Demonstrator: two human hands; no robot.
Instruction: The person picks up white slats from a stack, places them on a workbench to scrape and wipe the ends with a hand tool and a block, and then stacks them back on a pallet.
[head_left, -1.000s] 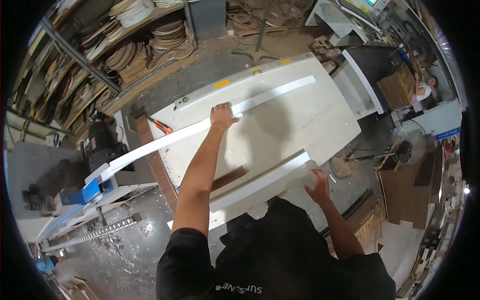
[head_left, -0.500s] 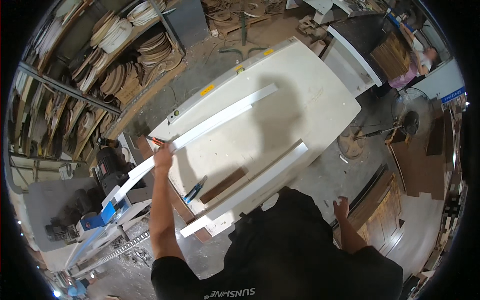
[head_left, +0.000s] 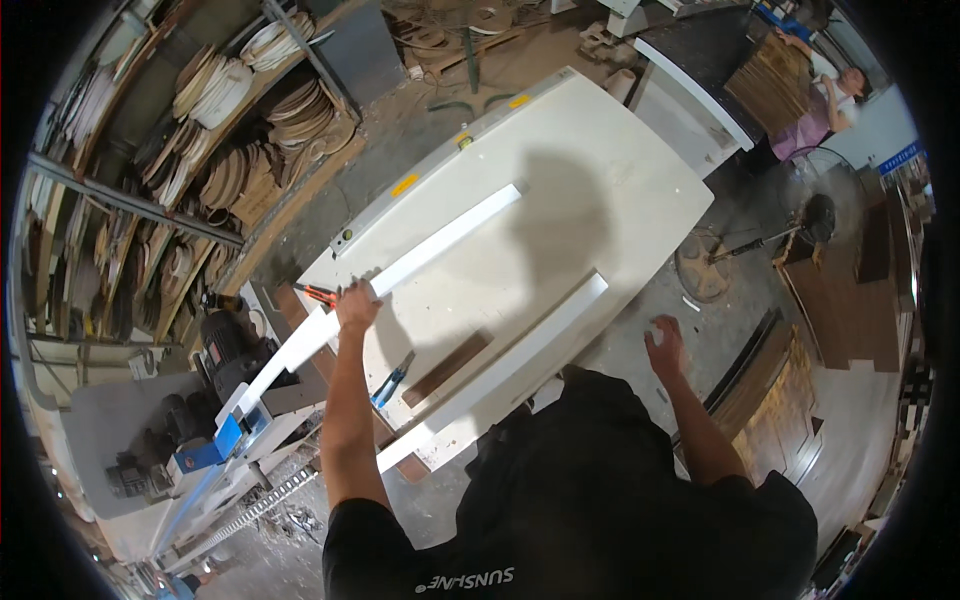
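My left hand (head_left: 357,303) lies over a long white strip (head_left: 450,235), its fingers curled around the edges. The strip runs slantwise across the far left of a pale worktable (head_left: 640,190), and white strip continues past the hand toward a machine (head_left: 225,435) with a blue part. Beside that hand is a red-orange tool (head_left: 318,294). My right hand (head_left: 664,347) is held off the table's near right side, fingers apart and holding nothing. A second white strip (head_left: 500,360) lies along the near edge, next to a brown strip (head_left: 447,370) and a blue-handled hand tool (head_left: 392,380).
A spirit level (head_left: 405,187) lies along the table's far edge. Shelves (head_left: 140,200) with stacked rings and boards stand at the left. At the right are a fan (head_left: 815,215) and leaning boards (head_left: 835,310). Another person (head_left: 835,100) holds brown panels (head_left: 775,80) at the far right.
My left hand has shifted right along the strip. The strip's far end sits slightly nearer me and left. My right hand has risen away from my body. The view has shifted slightly.
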